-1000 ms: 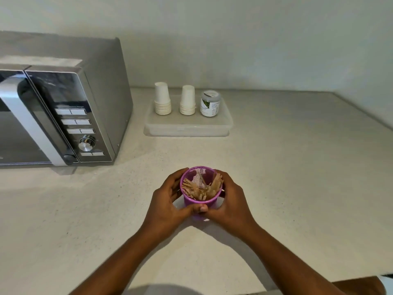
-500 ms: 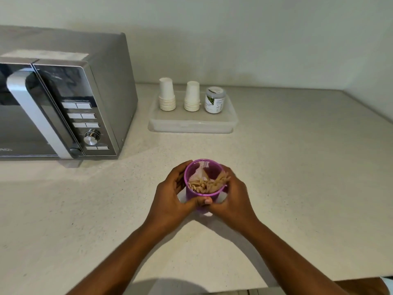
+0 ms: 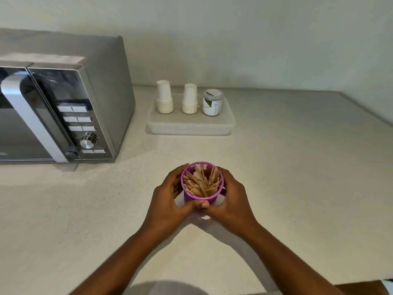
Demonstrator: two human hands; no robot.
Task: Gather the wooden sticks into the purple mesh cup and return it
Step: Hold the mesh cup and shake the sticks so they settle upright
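The purple mesh cup [image 3: 190, 196] stands upright at the middle of the pale counter, filled with several wooden sticks [image 3: 201, 182] that lean against each other inside it. My left hand [image 3: 168, 200] wraps the cup's left side and my right hand [image 3: 230, 202] wraps its right side. The thumbs meet at the cup's near wall. The cup's lower part and base are hidden behind my fingers, so I cannot tell whether it rests on the counter.
A silver microwave [image 3: 63, 107] stands at the left. Behind the cup, a clear lidded container [image 3: 191, 126] bears two stacks of white paper cups [image 3: 164, 96] and a small jar [image 3: 212, 102]. The wall runs along the back and right.
The cup and both hands have shifted slightly away from me, toward the container; the sticks inside have resettled. Both hands keep their hold.
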